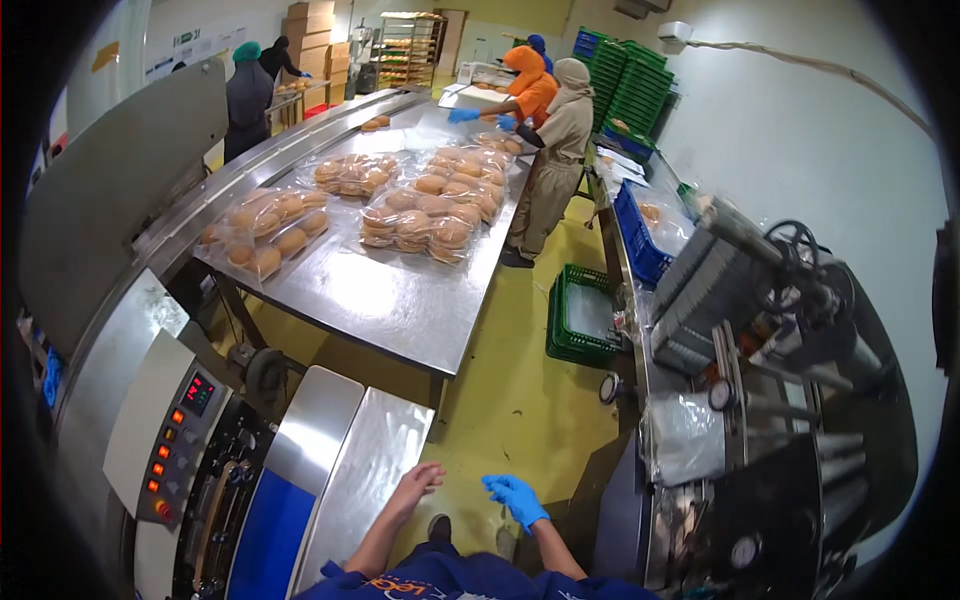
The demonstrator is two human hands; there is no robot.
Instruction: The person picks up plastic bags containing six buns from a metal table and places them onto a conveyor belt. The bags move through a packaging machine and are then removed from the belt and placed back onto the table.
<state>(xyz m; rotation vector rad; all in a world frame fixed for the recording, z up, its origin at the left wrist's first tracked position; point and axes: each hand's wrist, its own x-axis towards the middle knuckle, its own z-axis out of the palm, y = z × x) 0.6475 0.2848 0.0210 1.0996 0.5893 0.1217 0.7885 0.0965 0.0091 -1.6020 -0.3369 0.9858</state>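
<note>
My bare left hand (417, 484) hangs in the air by the right edge of a steel side plate (375, 442). No item is in it, and its fingers are loosely bent. My right hand (517, 498), in a blue glove, is held out over the yellow floor and is also without anything in it. The two hands face each other with a gap between them. To the left lies a sealing machine's blue conveyor belt (271, 532), beside its lit control panel (171, 442). Beyond my hands, clear bags of buns (427, 217) rest on a steel table (420, 307).
Two co-workers (559, 127) stand along the table's right side; others work farther back. A green crate (583, 315) sits on the floor. On the right, a bench holds a blue crate (641, 232), machinery with a handwheel (793, 255) and clear plastic bags (684, 439).
</note>
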